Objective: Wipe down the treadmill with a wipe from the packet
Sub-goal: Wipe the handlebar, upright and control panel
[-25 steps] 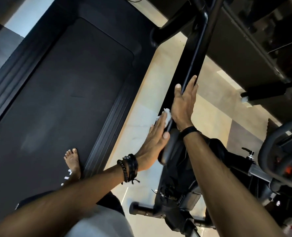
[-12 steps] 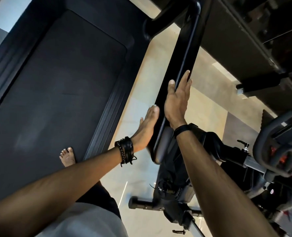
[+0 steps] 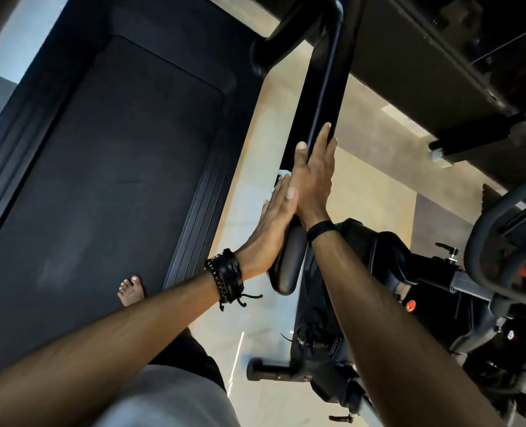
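Currently both hands on the treadmill handrail [image 3: 323, 87], centre of frame. Left hand [image 3: 271, 229] flat against the rail's left side, fingers straight and pressed together, pinning a white wipe [image 3: 283, 173] to the rail; only a scrap shows past the fingertips. Right hand [image 3: 312, 177] on the rail's right side, fingers straight and together, thumb on the top edge. Treadmill belt [image 3: 110, 180] fills left of frame, bare foot [image 3: 130, 289] on it. Exercise bike [image 3: 440, 288] lower right.
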The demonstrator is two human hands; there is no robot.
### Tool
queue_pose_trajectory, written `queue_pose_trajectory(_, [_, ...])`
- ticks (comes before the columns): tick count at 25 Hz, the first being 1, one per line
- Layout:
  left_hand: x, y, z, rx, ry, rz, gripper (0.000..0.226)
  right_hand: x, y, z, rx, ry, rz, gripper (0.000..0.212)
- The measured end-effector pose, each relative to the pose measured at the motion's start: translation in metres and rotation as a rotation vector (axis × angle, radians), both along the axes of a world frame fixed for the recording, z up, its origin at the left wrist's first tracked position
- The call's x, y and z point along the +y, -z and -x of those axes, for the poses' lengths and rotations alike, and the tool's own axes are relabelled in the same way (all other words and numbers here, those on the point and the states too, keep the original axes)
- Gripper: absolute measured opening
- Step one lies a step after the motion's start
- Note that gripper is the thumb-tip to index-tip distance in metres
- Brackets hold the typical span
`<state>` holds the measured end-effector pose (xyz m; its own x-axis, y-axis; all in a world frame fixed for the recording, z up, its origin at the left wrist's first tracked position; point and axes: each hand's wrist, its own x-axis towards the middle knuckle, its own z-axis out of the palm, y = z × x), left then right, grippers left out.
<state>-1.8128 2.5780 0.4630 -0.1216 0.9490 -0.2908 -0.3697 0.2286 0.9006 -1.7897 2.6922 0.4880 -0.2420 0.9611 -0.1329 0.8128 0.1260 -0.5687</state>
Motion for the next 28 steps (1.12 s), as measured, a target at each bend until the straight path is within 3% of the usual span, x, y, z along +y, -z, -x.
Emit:
queue_pose_trajectory(3, [-0.005, 0.011, -0.001, 0.074, -0.001, 0.037, 0.100, -0.001, 0.000, -0.001, -0.015, -0.009, -0.006, 0.061])
queue_pose_trajectory(5, [-0.005, 0.012, 0.003, 0.025, 0.015, 0.057, 0.098, -0.002, 0.001, -0.001, -0.008, -0.011, -0.007, 0.061])
queue_pose_trajectory(9, [-0.011, 0.005, 0.000, 0.065, 0.024, -0.043, 0.085, 0.000, -0.001, -0.001, -0.004, -0.002, 0.001, 0.061])
queue_pose_trajectory(14, [-0.003, 0.016, 0.007, 0.070, 0.058, 0.086, 0.107, -0.003, -0.003, -0.001, -0.002, -0.005, 0.002, 0.061])
queue_pose_trajectory(18, [0.008, 0.005, 0.011, 0.107, 0.034, -0.054, 0.092, 0.000, -0.001, -0.001, 0.002, -0.001, 0.004, 0.061])
queue_pose_trajectory(22, [0.018, 0.007, 0.018, 0.063, 0.055, 0.029, 0.104, -0.004, -0.004, -0.001, 0.000, -0.011, 0.003, 0.062])
queue_pose_trajectory(25, [0.022, -0.007, 0.021, 0.004, 0.023, -0.016, 0.090, -0.004, -0.003, -0.001, 0.000, -0.010, 0.009, 0.062])
queue_pose_trajectory(28, [0.021, 0.003, 0.019, 0.090, 0.042, 0.002, 0.090, -0.003, -0.004, 0.001, -0.019, 0.004, 0.007, 0.062])
